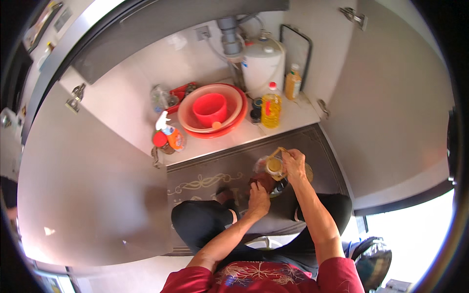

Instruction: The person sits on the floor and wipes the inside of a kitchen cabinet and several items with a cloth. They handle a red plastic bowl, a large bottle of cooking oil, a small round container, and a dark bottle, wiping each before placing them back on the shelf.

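Note:
My right hand [294,163] is closed on the looped handle at the top of a clear bottle of yellow liquid [273,166], held just above the floor in front of an open cabinet. A thin plastic bag [260,165] clings around the bottle. My left hand [258,199] rests lower down, its fingers pressed on a dark red-brown container [264,181] under the bottle. What this container is cannot be made out. Both my knees are bent at either side of the hands.
On the cabinet shelf [293,119] stand nested red and pink basins [188,117], a white tank [264,66], a yellow oil bottle [271,108], a small yellow bottle [293,83], dark jars [255,110] and a spray bottle [168,133]. Both doors [88,195] are swung open. A dark patterned mat [205,183] covers the floor.

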The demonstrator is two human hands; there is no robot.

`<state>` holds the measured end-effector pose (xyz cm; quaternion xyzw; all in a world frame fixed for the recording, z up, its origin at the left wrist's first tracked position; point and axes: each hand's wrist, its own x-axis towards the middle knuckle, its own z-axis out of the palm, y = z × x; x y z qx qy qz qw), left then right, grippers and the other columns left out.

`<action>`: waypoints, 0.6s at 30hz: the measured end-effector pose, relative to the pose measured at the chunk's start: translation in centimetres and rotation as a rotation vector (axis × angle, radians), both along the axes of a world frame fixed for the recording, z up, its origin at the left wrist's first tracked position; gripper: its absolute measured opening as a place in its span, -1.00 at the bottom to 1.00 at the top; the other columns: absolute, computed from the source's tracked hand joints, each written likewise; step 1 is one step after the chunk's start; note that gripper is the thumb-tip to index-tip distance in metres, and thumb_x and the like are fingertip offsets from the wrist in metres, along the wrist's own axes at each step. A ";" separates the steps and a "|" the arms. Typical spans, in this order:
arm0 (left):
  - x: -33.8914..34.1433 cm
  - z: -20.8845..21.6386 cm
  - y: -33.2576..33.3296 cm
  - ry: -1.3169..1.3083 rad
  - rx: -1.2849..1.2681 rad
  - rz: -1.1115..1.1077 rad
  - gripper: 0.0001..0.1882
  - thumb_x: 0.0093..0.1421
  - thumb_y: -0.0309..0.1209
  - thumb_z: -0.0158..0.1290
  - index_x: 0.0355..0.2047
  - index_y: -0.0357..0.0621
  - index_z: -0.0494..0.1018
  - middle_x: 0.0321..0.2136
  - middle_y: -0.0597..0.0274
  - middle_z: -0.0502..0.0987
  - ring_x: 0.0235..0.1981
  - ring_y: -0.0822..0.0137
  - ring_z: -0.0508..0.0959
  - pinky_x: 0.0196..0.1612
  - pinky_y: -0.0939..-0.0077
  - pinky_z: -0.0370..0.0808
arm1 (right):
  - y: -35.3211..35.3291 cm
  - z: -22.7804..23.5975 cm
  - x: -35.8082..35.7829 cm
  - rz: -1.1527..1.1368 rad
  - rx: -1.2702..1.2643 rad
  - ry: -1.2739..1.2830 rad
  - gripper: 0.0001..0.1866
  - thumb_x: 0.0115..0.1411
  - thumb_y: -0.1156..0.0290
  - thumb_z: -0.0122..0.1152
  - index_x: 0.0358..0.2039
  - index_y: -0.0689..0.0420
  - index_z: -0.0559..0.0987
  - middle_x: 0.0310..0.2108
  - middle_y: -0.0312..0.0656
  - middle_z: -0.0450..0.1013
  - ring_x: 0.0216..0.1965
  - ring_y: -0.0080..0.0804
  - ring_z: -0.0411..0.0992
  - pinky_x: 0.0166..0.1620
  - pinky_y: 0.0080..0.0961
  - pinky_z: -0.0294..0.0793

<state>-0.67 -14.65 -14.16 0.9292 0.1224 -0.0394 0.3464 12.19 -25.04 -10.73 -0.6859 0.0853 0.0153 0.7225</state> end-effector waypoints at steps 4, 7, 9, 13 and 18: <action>-1.6 0.4 0.6 0.186 -0.331 0.002 -0.47 0.11 -0.44 -0.06 0.07 -0.30 0.06 -0.13 -0.10 0.30 -0.19 -0.06 0.46 -0.13 0.16 0.43 | -2.1 -0.9 -0.8 0.043 -0.047 0.018 -0.63 0.05 0.32 0.18 -0.22 0.34 0.46 -0.57 -0.19 0.43 -0.53 -0.37 0.39 -0.42 -0.47 0.41; -1.9 2.1 -1.4 0.237 -0.999 0.086 -0.49 0.08 -0.44 -0.08 0.06 -0.14 0.10 -0.21 0.11 0.38 -0.21 0.21 0.49 -0.20 0.33 0.47 | -5.3 -3.3 -0.5 -0.067 -0.307 -0.162 -0.57 0.07 0.24 0.18 -0.12 0.27 0.44 -0.44 -0.11 0.46 -0.38 -0.31 0.43 -0.28 -0.44 0.42; -2.1 5.1 -1.2 0.279 -1.323 0.168 -0.52 0.09 -0.41 -0.08 0.04 -0.13 0.12 -0.25 0.16 0.41 -0.24 0.26 0.49 -0.22 0.36 0.48 | -6.5 0.1 -1.8 -0.105 -0.236 -0.092 -0.55 0.08 0.19 0.18 -0.10 0.23 0.44 -0.33 -0.05 0.47 -0.29 -0.29 0.44 -0.21 -0.42 0.42; -0.4 4.8 -1.2 0.345 -1.759 0.175 -0.55 0.11 -0.31 -0.08 0.05 -0.02 0.23 -0.12 0.15 0.43 -0.13 0.27 0.47 -0.01 0.32 0.38 | -6.1 5.3 -9.8 0.275 0.026 -0.097 -0.40 0.10 0.15 0.19 0.05 0.28 0.33 0.02 -0.07 0.35 0.04 -0.32 0.29 0.10 -0.43 0.23; 1.3 10.7 -6.4 0.415 -1.656 -0.164 -0.22 0.16 0.23 -0.20 0.23 0.01 0.07 0.14 0.29 0.23 0.14 0.33 0.24 0.17 0.35 0.17 | -4.9 4.2 -13.1 -0.156 0.464 -0.241 -0.44 0.14 0.44 0.13 0.15 0.21 0.22 0.05 -0.11 0.31 0.06 -0.41 0.26 0.10 -0.48 0.23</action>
